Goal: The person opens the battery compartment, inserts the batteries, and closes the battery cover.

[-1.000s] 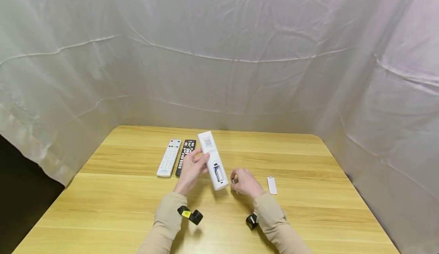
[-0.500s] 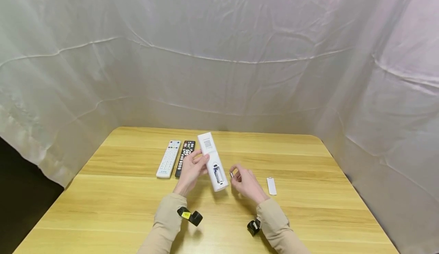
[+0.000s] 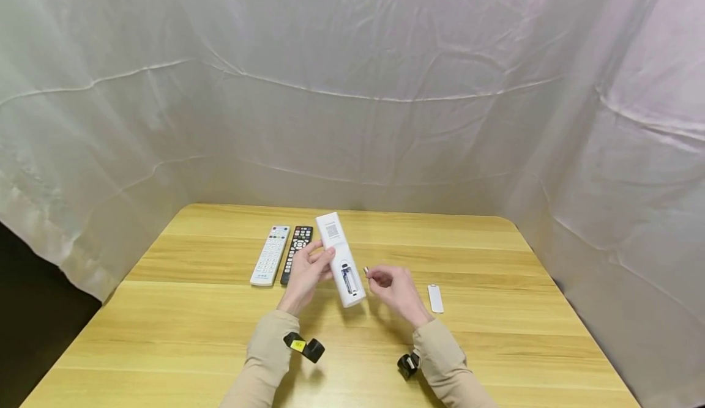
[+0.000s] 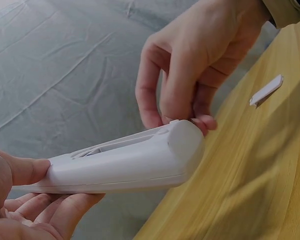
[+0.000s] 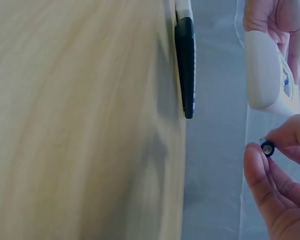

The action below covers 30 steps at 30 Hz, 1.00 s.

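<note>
My left hand (image 3: 303, 273) grips a white remote control (image 3: 335, 237) around its middle, back side up and tilted above the table. Its battery compartment (image 3: 349, 278) is uncovered, and something dark blue, like a battery, lies along the left side. Just right of the remote's lower end, my right hand (image 3: 399, 292) pinches a small battery (image 5: 267, 148) between thumb and fingertips. The right wrist view shows that battery end-on, with a dark blue wrapper, apart from the remote. In the left wrist view, the remote's end hides the battery.
A white remote (image 3: 270, 255) and a black remote (image 3: 298, 246) lie face up side by side behind my left hand. The white battery cover (image 3: 435, 298) lies right of my right hand. Grey curtains (image 3: 352, 90) hang around the wooden table (image 3: 496, 359).
My right fingers have turned the battery and raised it slightly, so that its end now sticks out toward the compartment. The left hand and its remote have hardly moved.
</note>
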### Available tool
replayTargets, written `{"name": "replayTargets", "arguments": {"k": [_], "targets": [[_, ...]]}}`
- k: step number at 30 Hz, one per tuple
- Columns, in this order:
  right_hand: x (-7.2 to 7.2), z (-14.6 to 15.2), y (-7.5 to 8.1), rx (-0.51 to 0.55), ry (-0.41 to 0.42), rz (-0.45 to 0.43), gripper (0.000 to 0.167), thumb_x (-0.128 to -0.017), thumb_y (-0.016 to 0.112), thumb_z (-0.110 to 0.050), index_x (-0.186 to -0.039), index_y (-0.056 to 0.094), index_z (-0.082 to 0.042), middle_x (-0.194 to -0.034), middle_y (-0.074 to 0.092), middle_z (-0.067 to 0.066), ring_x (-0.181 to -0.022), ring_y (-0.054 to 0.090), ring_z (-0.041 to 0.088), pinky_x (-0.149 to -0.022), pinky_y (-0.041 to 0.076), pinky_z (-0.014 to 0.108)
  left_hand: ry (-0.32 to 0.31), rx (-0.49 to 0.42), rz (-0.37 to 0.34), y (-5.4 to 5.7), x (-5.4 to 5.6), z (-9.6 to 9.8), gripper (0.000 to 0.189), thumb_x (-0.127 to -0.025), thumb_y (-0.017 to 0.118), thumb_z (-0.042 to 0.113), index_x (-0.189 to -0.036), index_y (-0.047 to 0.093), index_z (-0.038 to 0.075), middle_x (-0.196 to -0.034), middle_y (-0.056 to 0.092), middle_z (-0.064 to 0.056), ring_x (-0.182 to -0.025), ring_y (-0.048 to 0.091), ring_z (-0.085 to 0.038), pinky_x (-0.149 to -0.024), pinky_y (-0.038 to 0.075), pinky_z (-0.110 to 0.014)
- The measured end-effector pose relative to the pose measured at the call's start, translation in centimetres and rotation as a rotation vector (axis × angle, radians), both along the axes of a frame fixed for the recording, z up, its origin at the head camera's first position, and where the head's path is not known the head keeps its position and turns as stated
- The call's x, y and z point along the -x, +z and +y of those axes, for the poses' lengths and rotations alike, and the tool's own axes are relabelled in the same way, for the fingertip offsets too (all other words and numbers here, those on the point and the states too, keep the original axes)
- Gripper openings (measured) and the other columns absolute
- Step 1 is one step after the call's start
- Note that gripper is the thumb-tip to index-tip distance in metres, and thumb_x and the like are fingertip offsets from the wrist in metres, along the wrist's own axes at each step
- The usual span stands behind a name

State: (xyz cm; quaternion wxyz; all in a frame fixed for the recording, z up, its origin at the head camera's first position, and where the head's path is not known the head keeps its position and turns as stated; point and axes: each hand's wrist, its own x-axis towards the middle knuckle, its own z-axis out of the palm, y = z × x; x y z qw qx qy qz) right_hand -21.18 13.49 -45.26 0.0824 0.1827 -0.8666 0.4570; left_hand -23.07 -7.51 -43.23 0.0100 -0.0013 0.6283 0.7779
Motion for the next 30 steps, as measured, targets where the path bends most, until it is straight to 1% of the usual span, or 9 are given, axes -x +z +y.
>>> {"name": "replayTargets", "arguments": {"k": [4,8,11,13,15,18,24,27,30], "targets": [[-0.2,-0.1,0.5,0.021,0.003,0.046,0.021,-0.085,0.068,0.005,-0.105,0.073,0.002,-0.093,0.077,0.018,-0.078,0.071,0.02,-0.073,0.061,0.017,-0.021,-0.034,0.005,0.0,-0.1,-0.1,0.043,-0.1,0.058,0.004,-0.141,0.048,-0.006,-0.123,0.066,-0.032,-0.09,0.077,-0.023,-0.074,0.066,-0.028],[-0.4,-0.2,0.7,0.072,-0.001,0.094,0.024,-0.086,0.071,0.004,-0.11,0.074,-0.001,-0.096,0.078,0.017,-0.08,0.074,0.023,-0.076,0.063,0.02,-0.039,-0.066,0.006,0.1,-0.1,-0.2,0.043,-0.101,0.056,0.003,-0.142,0.046,-0.007,-0.124,0.064,-0.033,-0.094,0.077,-0.026,-0.077,0.066,-0.03],[-0.5,-0.3,0.9,0.112,-0.019,0.171,0.021,-0.086,0.074,0.002,-0.106,0.077,-0.001,-0.098,0.078,0.017,-0.079,0.075,0.025,-0.076,0.064,0.023,-0.039,-0.075,0.002,0.2,0.0,-0.2,0.043,-0.101,0.055,0.003,-0.141,0.046,-0.007,-0.124,0.064,-0.033,-0.092,0.077,-0.024,-0.078,0.066,-0.031],[-0.6,-0.3,1.0,0.122,-0.026,0.231,0.019,-0.085,0.075,0.002,-0.103,0.078,-0.001,-0.096,0.079,0.016,-0.076,0.076,0.025,-0.075,0.065,0.025,-0.04,-0.077,0.003,0.2,0.1,-0.3,0.042,-0.101,0.055,0.004,-0.141,0.046,-0.007,-0.124,0.064,-0.033,-0.091,0.077,-0.023,-0.079,0.066,-0.031],[-0.6,-0.3,1.1,0.119,-0.02,0.289,0.017,-0.085,0.076,0.0,-0.102,0.078,-0.001,-0.094,0.079,0.015,-0.074,0.076,0.023,-0.074,0.065,0.025,-0.041,-0.078,0.003,0.1,0.1,-0.3,0.042,-0.101,0.055,0.004,-0.141,0.046,-0.007,-0.124,0.064,-0.033,-0.091,0.077,-0.022,-0.079,0.066,-0.031],[-0.6,-0.3,1.2,0.121,0.009,0.367,0.015,-0.084,0.077,0.001,-0.099,0.079,-0.002,-0.091,0.079,0.014,-0.071,0.074,0.02,-0.07,0.064,0.023,-0.039,-0.077,0.004,0.0,0.1,-0.3,0.043,-0.101,0.055,0.004,-0.142,0.046,-0.007,-0.124,0.065,-0.033,-0.09,0.077,-0.022,-0.079,0.066,-0.031],[-0.6,-0.5,1.2,0.127,0.112,0.522,0.014,-0.081,0.078,0.005,-0.094,0.079,-0.001,-0.083,0.078,0.012,-0.065,0.069,0.016,-0.06,0.06,0.02,-0.026,-0.085,0.001,-0.1,0.2,-0.3,0.044,-0.102,0.055,0.003,-0.143,0.044,-0.008,-0.124,0.065,-0.034,-0.087,0.076,-0.018,-0.077,0.066,-0.029],[-0.5,-0.5,1.2,0.115,0.15,0.567,0.014,-0.08,0.078,0.007,-0.093,0.078,0.0,-0.082,0.077,0.013,-0.063,0.067,0.016,-0.056,0.059,0.021,-0.019,-0.08,0.002,0.0,0.2,-0.3,0.044,-0.102,0.055,0.004,-0.143,0.044,-0.008,-0.124,0.065,-0.034,-0.085,0.076,-0.017,-0.076,0.066,-0.027],[-0.5,-0.6,1.1,0.091,0.17,0.579,0.013,-0.08,0.078,0.007,-0.092,0.078,0.001,-0.081,0.077,0.013,-0.062,0.065,0.015,-0.053,0.058,0.022,-0.013,-0.073,0.0,0.0,0.1,-0.2,0.044,-0.102,0.055,0.004,-0.143,0.044,-0.008,-0.123,0.065,-0.034,-0.084,0.076,-0.015,-0.074,0.066,-0.026]]}}
